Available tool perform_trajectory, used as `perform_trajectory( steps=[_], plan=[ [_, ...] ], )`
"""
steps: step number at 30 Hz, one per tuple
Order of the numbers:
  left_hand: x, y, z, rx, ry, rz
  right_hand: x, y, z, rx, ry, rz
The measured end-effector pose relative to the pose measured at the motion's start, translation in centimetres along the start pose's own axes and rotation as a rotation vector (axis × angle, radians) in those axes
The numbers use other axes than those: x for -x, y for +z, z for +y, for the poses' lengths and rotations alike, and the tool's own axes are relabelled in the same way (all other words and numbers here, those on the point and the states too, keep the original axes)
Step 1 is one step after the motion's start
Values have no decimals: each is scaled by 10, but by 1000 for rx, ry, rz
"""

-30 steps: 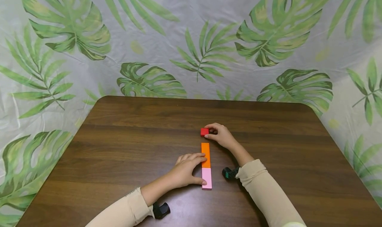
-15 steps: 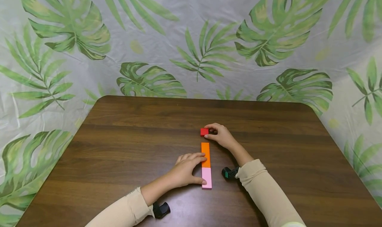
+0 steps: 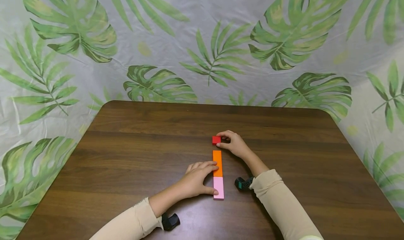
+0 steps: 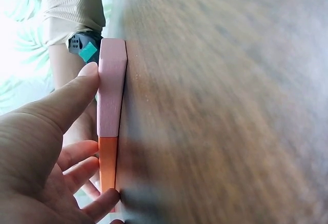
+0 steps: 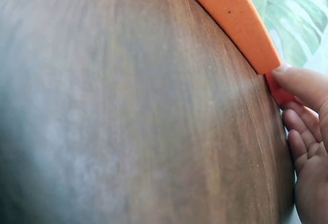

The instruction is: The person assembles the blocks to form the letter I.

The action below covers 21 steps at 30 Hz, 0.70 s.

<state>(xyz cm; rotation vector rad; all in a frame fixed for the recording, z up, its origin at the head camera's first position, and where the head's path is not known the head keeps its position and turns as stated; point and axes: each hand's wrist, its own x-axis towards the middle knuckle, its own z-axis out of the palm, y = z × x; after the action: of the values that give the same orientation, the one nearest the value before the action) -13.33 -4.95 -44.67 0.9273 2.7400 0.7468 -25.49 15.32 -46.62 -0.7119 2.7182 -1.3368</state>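
In the head view, an orange block and a pink block lie end to end on the table in one straight row. My left hand rests on this pair, thumb on the pink one and outstretched fingertips on the orange one. The left wrist view shows the thumb at the top edge of the pink block. Beyond the orange block's far end, my right hand pinches a small red block between thumb and fingers. A gap of bare table separates red from orange. In the right wrist view, the orange block partly hides the red block.
A dark wooden table with rounded far corners spreads around the hands. Behind it hangs a leaf-patterned cloth. Small dark devices stick out beneath both wrists, the left device and the right device close over the tabletop.
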Motion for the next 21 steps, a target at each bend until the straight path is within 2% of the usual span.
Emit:
perform_trajectory(
  steps=[21],
  plan=[
    [0, 0, 1, 5, -1, -1, 2, 0, 1, 5, -18, 4]
  ],
)
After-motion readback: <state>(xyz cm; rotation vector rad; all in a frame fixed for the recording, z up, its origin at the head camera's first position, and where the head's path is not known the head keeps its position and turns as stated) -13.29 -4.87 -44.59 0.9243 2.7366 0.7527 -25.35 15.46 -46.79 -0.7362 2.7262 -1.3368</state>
